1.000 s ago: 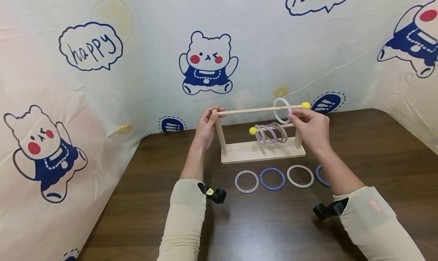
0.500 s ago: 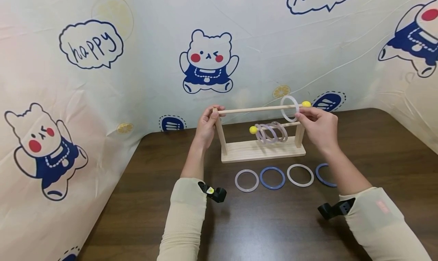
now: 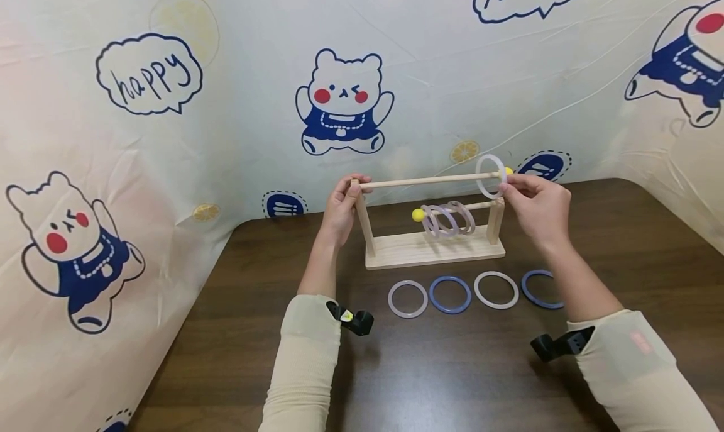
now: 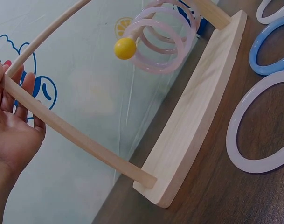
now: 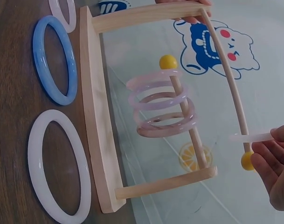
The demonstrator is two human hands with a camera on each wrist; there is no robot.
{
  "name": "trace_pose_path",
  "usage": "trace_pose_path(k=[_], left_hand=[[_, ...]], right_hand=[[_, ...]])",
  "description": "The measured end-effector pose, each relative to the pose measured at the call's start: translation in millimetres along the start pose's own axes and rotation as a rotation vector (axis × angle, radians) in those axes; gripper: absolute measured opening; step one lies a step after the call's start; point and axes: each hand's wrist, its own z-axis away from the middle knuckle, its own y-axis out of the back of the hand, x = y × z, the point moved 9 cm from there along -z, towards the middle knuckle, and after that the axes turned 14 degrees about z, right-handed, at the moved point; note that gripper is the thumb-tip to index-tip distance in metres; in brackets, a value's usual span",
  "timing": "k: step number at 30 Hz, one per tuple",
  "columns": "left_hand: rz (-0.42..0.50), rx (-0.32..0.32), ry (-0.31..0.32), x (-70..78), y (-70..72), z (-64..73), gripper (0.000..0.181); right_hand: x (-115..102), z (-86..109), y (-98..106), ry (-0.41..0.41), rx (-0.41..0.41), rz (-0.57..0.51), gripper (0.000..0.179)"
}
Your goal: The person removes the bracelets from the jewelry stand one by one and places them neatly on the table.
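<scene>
My left hand (image 3: pixel 339 215) grips the top of the left post of a wooden stand (image 3: pixel 435 251), thumb in front and fingers behind. With thumb and fingers my right hand (image 3: pixel 538 215) pinches a whitish ring (image 3: pixel 479 179). That ring is around the upper rod (image 3: pixel 424 182), close to the yellow ball (image 5: pixel 247 160) at its right end. Several pale pink and lilac rings (image 5: pixel 162 100) hang on the lower rod (image 5: pixel 197 148), which comes from the right post and ends in another yellow ball (image 4: pixel 125 48).
On the dark wooden table (image 3: pixel 418 382), in front of the stand, lie a pale lilac ring (image 3: pixel 390 300), a blue ring (image 3: pixel 432 297), a white ring (image 3: pixel 477 292) and a second blue ring (image 3: pixel 525 290) partly behind my right forearm. A printed curtain (image 3: pixel 254 124) hangs behind.
My right hand has moved right along the upper rod with the whitish ring, bringing it up beside the end ball. My left hand stays on the post.
</scene>
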Motion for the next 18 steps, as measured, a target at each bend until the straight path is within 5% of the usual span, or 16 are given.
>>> trace_pose_path(k=[18], left_hand=[[0.004, -0.014, -0.005, 1.6, -1.1, 0.8, 0.014]], right_hand=[[15, -1.9, 13, -0.096, 0.028, 0.042, 0.02]])
